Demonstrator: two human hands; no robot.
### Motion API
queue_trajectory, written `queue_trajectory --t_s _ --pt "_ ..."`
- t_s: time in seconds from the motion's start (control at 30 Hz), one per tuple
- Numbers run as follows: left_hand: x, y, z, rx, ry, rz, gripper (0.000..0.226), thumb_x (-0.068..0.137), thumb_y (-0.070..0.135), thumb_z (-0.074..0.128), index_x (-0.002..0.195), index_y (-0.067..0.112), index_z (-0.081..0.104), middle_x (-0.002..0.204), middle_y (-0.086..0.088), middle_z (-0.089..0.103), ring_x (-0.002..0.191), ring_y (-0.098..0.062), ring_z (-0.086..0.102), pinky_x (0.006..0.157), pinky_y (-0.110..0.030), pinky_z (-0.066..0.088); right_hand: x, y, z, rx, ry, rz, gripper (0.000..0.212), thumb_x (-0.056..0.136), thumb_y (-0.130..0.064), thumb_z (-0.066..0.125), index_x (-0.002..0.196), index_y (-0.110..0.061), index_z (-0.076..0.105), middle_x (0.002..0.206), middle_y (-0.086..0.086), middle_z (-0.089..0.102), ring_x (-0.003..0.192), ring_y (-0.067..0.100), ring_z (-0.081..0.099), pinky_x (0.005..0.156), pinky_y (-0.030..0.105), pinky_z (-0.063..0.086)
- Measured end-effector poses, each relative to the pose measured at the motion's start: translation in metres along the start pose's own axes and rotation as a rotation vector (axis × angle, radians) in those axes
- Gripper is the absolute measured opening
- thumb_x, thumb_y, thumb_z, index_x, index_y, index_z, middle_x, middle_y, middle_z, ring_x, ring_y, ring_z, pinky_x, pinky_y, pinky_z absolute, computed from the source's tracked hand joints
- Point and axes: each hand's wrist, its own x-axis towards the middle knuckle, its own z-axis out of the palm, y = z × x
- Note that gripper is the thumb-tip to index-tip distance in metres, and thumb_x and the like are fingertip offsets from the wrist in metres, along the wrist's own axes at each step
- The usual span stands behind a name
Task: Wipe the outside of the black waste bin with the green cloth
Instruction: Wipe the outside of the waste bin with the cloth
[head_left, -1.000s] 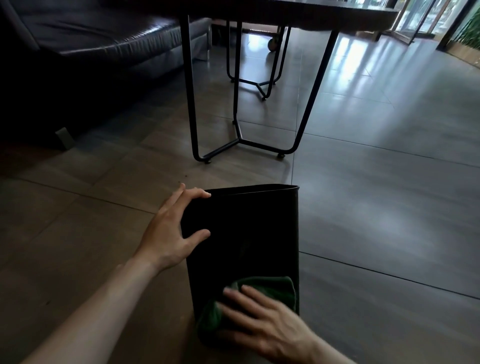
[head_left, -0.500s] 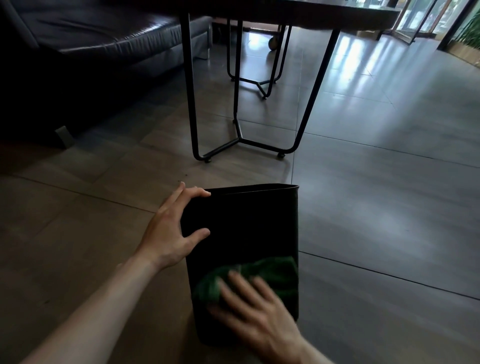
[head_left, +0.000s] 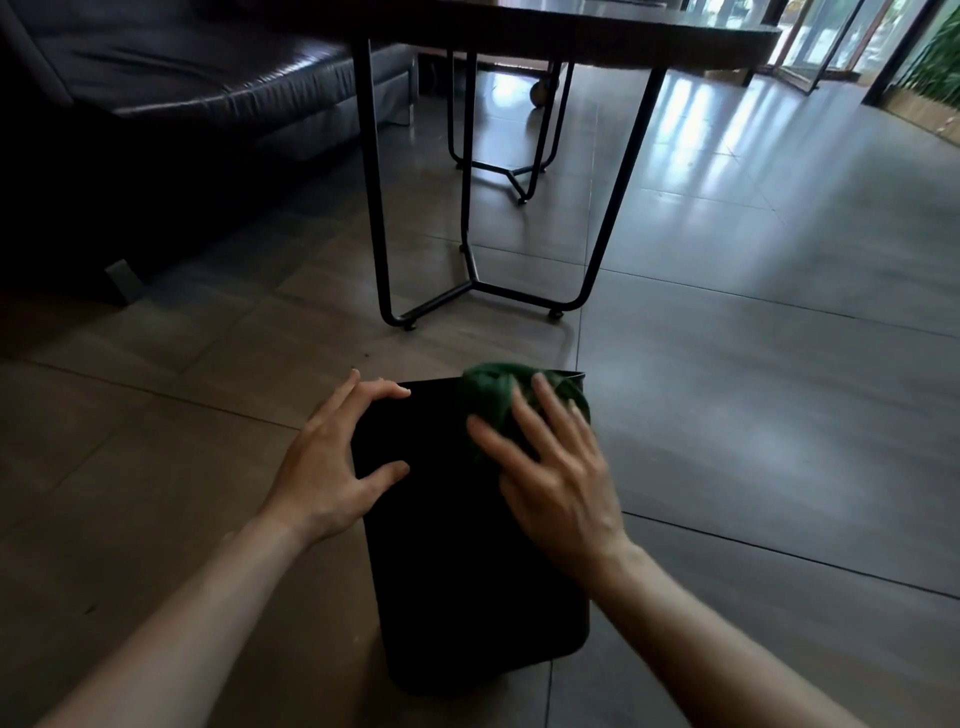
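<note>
Lying on its side on the tiled floor (head_left: 753, 415), the black waste bin (head_left: 467, 571) fills the low middle of the view, its open mouth pointing toward 12 o'clock. The left hand (head_left: 332, 467) rests on the bin's upper left edge, fingers spread over the rim corner and thumb flat on the wall, its grip open and only bracing. The right hand (head_left: 556, 478) presses the green cloth (head_left: 498, 395) flat against the bin's wall near the rim at 1 o'clock of the bin; its fingers lie splayed on the cloth, pinning it down, not closed around it. The cloth bunches up over the rim edge. Just beyond the mouth, at 12 o'clock, stand the black metal legs (head_left: 478, 280) of a dark round surface (head_left: 597, 31), close in the bin's line. A second leg frame (head_left: 509, 171) stands farther back. A dark leather sofa (head_left: 182, 78) sits at 10 o'clock, well apart.
</note>
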Motion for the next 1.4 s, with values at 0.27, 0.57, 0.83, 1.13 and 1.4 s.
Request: queue_trajectory --t_s 0.27,0.57,0.83,1.13,1.4 --pt "-0.002 0.001 0.001 -0.002 0.007 0.031 0.072 0.07 0.016 0.086 0.127 0.044 0.051 0.141 0.011 0.052 0.15 -0.013 0.029 0.115 -0.034 0.033 -0.127 -0.047 0.041 -0.089 -0.303 -0.624 0.027 0.11 -0.029 0.043 0.129 -0.04 0.059 0.164 0.005 0.037 0.154 0.037 0.024 0.111 0.059 0.043" --pt "0.0 0.0 0.0 0.0 0.002 0.03 0.071 0.068 0.016 0.086 0.125 0.042 0.052 0.138 0.013 0.055 0.149 -0.017 0.031 0.113 -0.033 0.034 0.002 -0.006 -0.004 0.09 0.084 0.082 0.027 0.098 -0.008 0.056 0.116 -0.017 0.073 0.152 0.011 0.054 0.148 0.04 0.038 0.106 0.059 0.047" --pt "0.002 -0.002 0.001 -0.007 0.001 0.028 0.07 0.069 0.016 0.085 0.126 0.041 0.052 0.141 0.01 0.054 0.15 -0.017 0.03 0.116 -0.039 0.035 -0.083 -0.042 0.031 0.043 -0.149 -0.336 0.011 0.105 -0.024 0.053 0.106 -0.026 0.063 0.163 0.008 0.038 0.154 0.037 0.027 0.11 0.068 0.036" --pt "0.001 -0.003 0.002 -0.014 0.007 0.028 0.07 0.069 0.017 0.086 0.125 0.042 0.053 0.137 0.018 0.054 0.15 -0.011 0.028 0.114 -0.033 0.032 -0.043 -0.009 0.002 0.143 0.004 -0.14 0.018 0.104 -0.015 0.052 0.097 -0.018 0.069 0.153 0.008 0.053 0.147 0.036 0.04 0.105 0.057 0.049" --pt "0.003 -0.006 0.001 -0.024 0.022 0.018 0.067 0.067 0.027 0.081 0.125 0.043 0.052 0.134 0.021 0.054 0.15 -0.014 0.029 0.113 -0.034 0.033 -0.031 -0.019 0.009 0.11 0.047 0.014 0.014 0.102 -0.019 0.057 0.093 -0.018 0.068 0.148 0.009 0.058 0.146 0.037 0.042 0.103 0.059 0.049"
